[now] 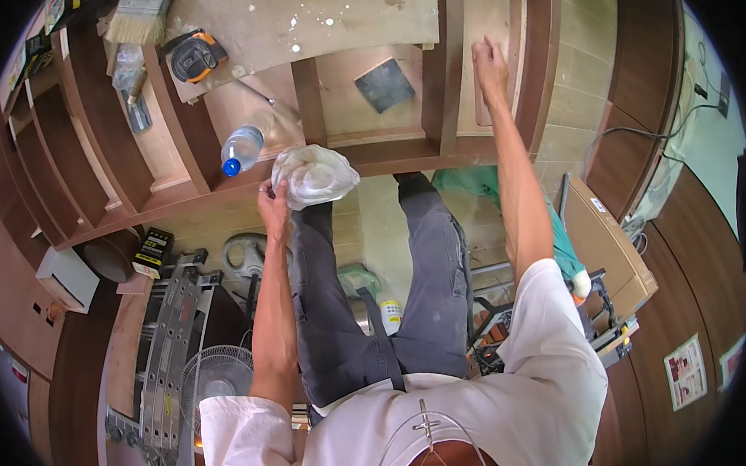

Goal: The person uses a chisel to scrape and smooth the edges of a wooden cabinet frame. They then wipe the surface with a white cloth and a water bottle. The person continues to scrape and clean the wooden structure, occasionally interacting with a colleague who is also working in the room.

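Left grip: the left hand point(274, 209) has its fingers closed on the near left edge of a crumpled, rounded, whitish translucent plastic bag point(316, 175).
Right grip: the right hand point(490, 68) is curled inside the far-right compartment; whether it holds anything, I cannot tell.
Bag's place: over the near rail of a brown wooden frame with open compartments point(377, 153), hiding part of that rail.
Beside the bag: a clear plastic bottle with a blue cap point(245, 145), just left, cap toward the person.
Between the hands: upright brown dividers, and a dark grey square sheet point(385, 85) lying in one compartment.
Covering the frame: a pale flat board with white spots point(362, 18), across the far parts of the middle compartments.
Left end: an orange-and-black tape measure point(198, 56) and a broad pale-bristled paintbrush point(140, 17).
Floor, left: a grey metal folding ladder point(164, 354) beside a round wire-caged fan point(217, 383).
Floor, right: a flat brown cardboard box point(610, 254), tilted.
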Motion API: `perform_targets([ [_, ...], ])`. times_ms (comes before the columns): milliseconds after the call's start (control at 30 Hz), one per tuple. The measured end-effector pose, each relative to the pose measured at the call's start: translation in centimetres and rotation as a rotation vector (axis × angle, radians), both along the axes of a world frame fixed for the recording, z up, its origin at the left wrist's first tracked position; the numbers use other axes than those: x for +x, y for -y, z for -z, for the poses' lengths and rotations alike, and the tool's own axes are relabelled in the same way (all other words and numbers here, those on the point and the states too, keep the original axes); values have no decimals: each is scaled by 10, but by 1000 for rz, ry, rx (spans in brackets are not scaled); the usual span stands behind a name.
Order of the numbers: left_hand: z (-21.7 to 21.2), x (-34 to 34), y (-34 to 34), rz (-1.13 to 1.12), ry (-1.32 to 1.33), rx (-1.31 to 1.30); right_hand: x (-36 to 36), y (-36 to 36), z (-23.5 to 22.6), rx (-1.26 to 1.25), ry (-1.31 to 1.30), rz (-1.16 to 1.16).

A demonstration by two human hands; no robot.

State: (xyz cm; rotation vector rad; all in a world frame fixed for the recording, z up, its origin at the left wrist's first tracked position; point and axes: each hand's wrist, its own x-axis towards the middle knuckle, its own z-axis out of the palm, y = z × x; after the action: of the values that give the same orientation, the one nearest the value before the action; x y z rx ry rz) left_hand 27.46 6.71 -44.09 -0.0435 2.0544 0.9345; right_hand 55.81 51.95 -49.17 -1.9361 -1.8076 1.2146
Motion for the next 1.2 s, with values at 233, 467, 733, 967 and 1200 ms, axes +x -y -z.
perform_targets([
  [233,-12,-4,13,27,-130,-87,80,152,-29,-249,302,-417],
  [467,-13,-29,9,-14,-328,-42,95,210,-70,-231,654,-665],
  [733,-5,-48,-15,-66,-355,74,107,216,-71,-79,577,-749],
  [967,18,-57,-20,-8,-442,204,106,202,-81,-51,471,-756],
  [1200,12,-55,-54,57,-669,136,67,195,-90,56,233,-597],
])
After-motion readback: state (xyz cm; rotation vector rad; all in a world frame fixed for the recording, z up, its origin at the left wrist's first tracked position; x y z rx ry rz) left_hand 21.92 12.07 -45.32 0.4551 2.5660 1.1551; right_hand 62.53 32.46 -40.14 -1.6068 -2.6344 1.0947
